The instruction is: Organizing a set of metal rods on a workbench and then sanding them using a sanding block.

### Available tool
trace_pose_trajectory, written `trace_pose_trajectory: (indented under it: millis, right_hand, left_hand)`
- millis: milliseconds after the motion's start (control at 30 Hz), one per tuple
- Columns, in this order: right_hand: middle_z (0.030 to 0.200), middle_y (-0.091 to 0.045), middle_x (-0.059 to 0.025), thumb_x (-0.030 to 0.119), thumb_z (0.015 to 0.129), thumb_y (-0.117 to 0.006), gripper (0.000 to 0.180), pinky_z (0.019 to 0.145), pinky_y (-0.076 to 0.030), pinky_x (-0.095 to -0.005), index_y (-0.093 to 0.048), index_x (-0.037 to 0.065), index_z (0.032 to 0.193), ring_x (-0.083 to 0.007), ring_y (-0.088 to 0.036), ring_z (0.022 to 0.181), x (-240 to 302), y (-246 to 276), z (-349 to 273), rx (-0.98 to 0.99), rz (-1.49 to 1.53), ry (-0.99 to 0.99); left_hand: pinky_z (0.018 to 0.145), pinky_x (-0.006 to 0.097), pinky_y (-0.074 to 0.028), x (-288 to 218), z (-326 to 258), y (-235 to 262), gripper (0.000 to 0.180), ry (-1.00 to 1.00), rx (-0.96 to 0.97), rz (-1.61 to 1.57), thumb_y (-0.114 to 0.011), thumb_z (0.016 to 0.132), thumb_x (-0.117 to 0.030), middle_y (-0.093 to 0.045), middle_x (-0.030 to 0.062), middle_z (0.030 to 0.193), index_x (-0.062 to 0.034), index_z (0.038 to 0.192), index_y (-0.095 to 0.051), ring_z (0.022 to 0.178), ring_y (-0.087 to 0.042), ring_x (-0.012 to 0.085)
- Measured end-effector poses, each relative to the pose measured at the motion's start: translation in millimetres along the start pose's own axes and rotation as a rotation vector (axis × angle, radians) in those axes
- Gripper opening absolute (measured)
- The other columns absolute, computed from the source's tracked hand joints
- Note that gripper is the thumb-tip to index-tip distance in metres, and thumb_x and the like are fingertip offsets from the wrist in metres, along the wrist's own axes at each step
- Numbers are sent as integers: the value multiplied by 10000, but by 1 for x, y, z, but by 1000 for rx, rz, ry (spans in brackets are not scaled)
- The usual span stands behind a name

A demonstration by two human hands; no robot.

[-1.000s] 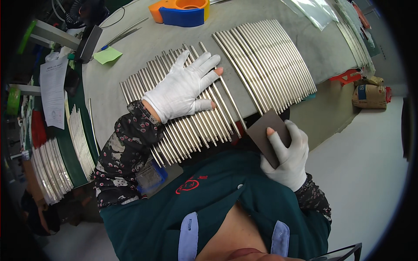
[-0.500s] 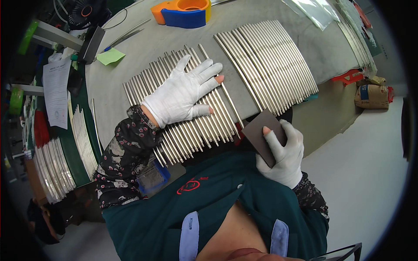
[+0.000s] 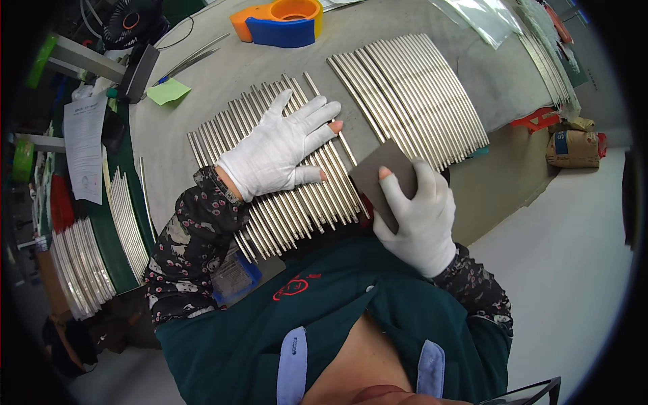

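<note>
My left hand [image 3: 278, 147], in a white glove with cut fingertips, lies flat with fingers spread on a row of thin metal rods [image 3: 290, 202] laid side by side on the grey table [image 3: 202, 81]. My right hand [image 3: 420, 216], also gloved, grips a dark brown abrasive pad [image 3: 379, 177] at the near ends of the rods, by the table's front edge. A second row of metal rods [image 3: 412, 94] lies just to the right, beyond the pad.
An orange and blue tape dispenser [image 3: 278, 21] stands at the back of the table. A green sticky note [image 3: 167, 90] and a small fan [image 3: 131, 20] are at the back left. More rod bundles [image 3: 81, 266] lie on a green surface left. A brown sack [image 3: 571, 147] sits on the floor right.
My right hand has lifted the pad slightly toward the rods' near ends. My left hand stays pressed on the rods.
</note>
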State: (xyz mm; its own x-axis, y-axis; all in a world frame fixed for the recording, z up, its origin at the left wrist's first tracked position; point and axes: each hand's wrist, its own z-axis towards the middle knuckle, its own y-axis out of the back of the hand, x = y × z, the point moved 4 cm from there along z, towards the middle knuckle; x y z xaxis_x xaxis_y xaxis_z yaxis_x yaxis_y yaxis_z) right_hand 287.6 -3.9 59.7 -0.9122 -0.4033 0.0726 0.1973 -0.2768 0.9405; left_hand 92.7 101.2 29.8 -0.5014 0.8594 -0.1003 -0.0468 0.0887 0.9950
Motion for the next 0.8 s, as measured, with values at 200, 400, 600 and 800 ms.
trace_pose_trajectory:
  millis: [200,400,600,800]
  right_hand:
    - [1173,-469,-193,186,592,-748,602,713,-467,-405,-589,143,1171,-324,-525,950,-22,11,-20,-48,83,-26]
    - [1199,-490,-212,165,564,-726,639,719,-450,-400,-575,171,1185,-331,-550,938,-19,18,-44,-53,153,97]
    - [1231,-465,-222,106,574,-728,642,846,-458,-444,-582,120,1199,-361,-502,1023,-59,35,-55,-234,3,-178]
    - [1224,-471,-212,107,590,-725,619,851,-453,-434,-585,112,1193,-359,-499,1026,-59,25,-59,-209,77,-176]
  left_hand:
    - [1109,615,-151,0,3,0,823,6,7,2,-278,896,-690,-294,177,1508,-87,1455,-311,1392,-280,371]
    - [1109,614,-144,2,8,-4,827,-9,-36,31,-259,895,-699,-272,185,1518,-101,1467,-290,1394,-274,373]
    - [1114,586,-179,1,5,14,803,-1,-197,-12,-355,885,-671,-341,186,1475,-52,1396,-385,1366,-325,370]
    - [1108,605,-149,7,-1,2,822,51,-3,-16,-303,894,-691,-290,206,1502,-107,1472,-274,1383,-274,415]
